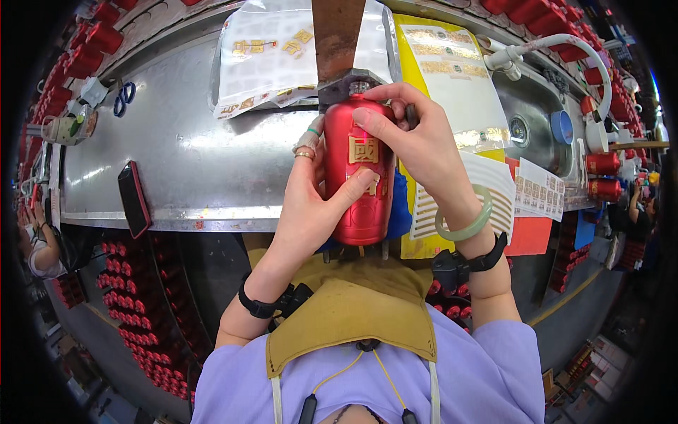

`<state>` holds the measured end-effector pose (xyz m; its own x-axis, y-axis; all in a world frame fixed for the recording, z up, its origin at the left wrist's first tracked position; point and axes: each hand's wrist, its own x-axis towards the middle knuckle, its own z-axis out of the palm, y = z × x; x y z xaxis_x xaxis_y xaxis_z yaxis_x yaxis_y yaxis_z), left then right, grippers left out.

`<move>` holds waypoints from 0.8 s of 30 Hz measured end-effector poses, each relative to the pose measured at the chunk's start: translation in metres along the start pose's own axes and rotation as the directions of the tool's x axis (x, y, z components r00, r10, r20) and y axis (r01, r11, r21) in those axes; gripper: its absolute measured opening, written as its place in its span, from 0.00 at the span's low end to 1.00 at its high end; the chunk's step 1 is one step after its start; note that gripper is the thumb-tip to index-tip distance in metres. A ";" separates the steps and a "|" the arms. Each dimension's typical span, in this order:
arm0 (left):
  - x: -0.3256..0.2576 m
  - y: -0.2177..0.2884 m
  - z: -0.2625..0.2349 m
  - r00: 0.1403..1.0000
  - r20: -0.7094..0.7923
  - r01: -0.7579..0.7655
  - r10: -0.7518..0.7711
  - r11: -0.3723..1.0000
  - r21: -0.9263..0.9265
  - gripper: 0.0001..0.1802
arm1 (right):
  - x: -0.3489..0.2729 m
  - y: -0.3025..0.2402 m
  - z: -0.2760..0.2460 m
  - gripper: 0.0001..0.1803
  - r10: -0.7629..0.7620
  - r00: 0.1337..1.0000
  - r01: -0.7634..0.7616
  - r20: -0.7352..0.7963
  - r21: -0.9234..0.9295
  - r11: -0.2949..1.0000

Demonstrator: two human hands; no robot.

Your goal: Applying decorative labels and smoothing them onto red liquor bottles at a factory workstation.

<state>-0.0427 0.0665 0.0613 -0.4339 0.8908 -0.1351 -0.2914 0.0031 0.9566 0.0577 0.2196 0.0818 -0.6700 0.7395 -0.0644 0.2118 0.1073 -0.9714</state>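
Note:
A glossy red bottle [353,225] lies in front of me, its clear faceted stopper [359,88] pointing away. Gold characters decorate its upper side: one [364,150] shows fully, and another below it is partly covered by my left thumb. My left hand [305,198] is closed around the bottle's left side, with a white wrap on one finger. At the shoulder, my right hand [424,134] presses its thumb on the red surface. Its index finger reaches to the neck, and the other fingers curl beside a small dark object that I cannot make out.
Sheets of gold decals [268,49] lie beyond the bottle on the metal bench [176,155]. Blue scissors [125,99] and a phone [134,199] are on the left. To the right are a yellow board [417,246], a striped sheet [452,201] and a sink [526,106].

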 end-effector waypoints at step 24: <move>0.008 0.005 -0.001 1.000 -0.003 -0.016 0.015 0.998 -0.067 0.44 | -0.012 -0.002 -0.005 0.21 0.154 0.988 -0.144 -0.026 0.235 0.961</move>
<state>-0.0486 0.0729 0.0650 -0.4407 0.8894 -0.1211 -0.3413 -0.0413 0.9390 0.0689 0.2144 0.0858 -0.6107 0.7642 -0.2074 0.1326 -0.1594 -0.9783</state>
